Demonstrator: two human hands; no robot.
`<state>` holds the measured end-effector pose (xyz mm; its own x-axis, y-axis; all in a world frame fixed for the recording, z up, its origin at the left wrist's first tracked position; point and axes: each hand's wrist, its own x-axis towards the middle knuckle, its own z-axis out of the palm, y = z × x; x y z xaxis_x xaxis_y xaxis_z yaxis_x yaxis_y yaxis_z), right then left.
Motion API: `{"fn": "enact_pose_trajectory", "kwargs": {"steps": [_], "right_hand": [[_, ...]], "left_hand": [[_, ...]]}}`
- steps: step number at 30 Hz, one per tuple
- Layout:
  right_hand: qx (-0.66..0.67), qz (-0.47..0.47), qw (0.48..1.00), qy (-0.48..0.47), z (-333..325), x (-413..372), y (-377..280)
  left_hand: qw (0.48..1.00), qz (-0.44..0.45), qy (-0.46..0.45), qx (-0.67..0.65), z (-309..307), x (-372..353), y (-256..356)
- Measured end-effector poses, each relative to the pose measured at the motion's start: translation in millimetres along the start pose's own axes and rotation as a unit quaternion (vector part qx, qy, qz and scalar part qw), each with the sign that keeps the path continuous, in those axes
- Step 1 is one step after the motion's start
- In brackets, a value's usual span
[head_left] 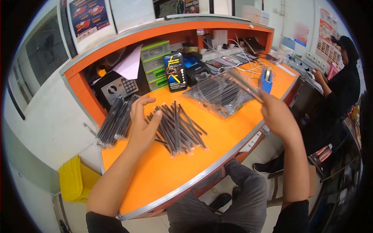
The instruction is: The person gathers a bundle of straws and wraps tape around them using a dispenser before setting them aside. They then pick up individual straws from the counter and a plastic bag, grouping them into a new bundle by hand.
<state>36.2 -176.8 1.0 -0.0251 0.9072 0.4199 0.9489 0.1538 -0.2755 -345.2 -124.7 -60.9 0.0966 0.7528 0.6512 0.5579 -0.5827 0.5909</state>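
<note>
My right hand (279, 115) is closed round the end of a dark wrapped straw (245, 84), slightly blurred, which points up and left over a clear plastic bag of black straws (221, 93). Thumb and fingers apart, my left hand (143, 123) hovers at the left edge of a loose pile of black straws (179, 130), with nothing visible in it. The pile's straws lie in clear wrappers on the orange counter (217, 136). Beyond my left hand, another bunch of wrapped straws (114, 124) rests at the counter's left edge.
A phone (175, 72) stands upright behind the pile, beside green drawers (156, 62) and a safe (122, 87). A blue tape dispenser (265, 80) and cables are at the right. A yellow bin (75, 180) stands lower left. Another person (342, 85) is at far right.
</note>
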Motion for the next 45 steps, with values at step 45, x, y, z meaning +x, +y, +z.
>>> {"fn": "enact_pose_trajectory", "kwargs": {"steps": [45], "right_hand": [[0.106,-0.087,0.978,0.155,92.1,48.4,-92.1]], "left_hand": [[0.999,-0.014,-0.039,0.008,-1.6,-0.4,-13.3]]}}
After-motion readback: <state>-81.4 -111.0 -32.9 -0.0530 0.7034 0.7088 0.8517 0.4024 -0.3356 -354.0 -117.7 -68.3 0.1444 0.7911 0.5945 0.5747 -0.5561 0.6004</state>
